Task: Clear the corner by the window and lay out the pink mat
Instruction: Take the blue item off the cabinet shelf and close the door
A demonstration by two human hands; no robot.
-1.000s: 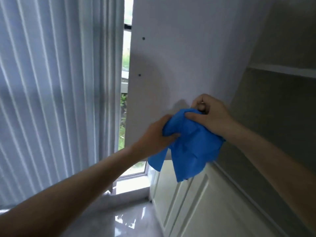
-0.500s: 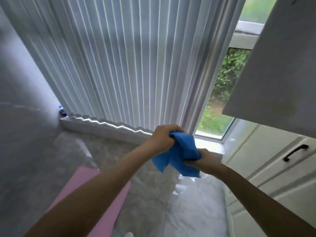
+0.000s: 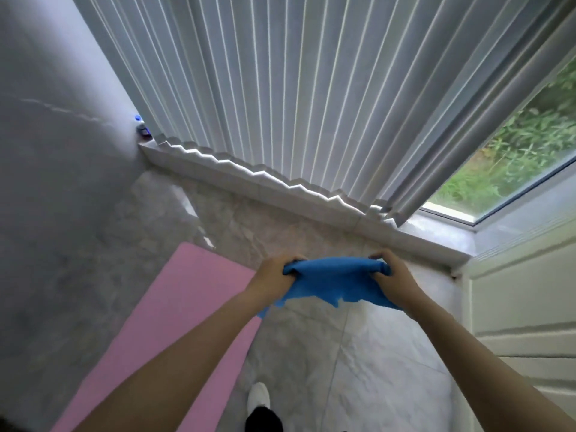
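White vertical blinds [image 3: 311, 88] hang before us down to the window sill [image 3: 280, 194]. On the marble floor [image 3: 358, 353], at our left, the pink mat [image 3: 162, 322] lies flat. We stretch a blue cloth [image 3: 330, 280] between our left hand [image 3: 274, 277] and right hand [image 3: 394, 277], the fingers of each pinching an end. A small blue-capped object [image 3: 141, 127] sits in the sill's far corner.
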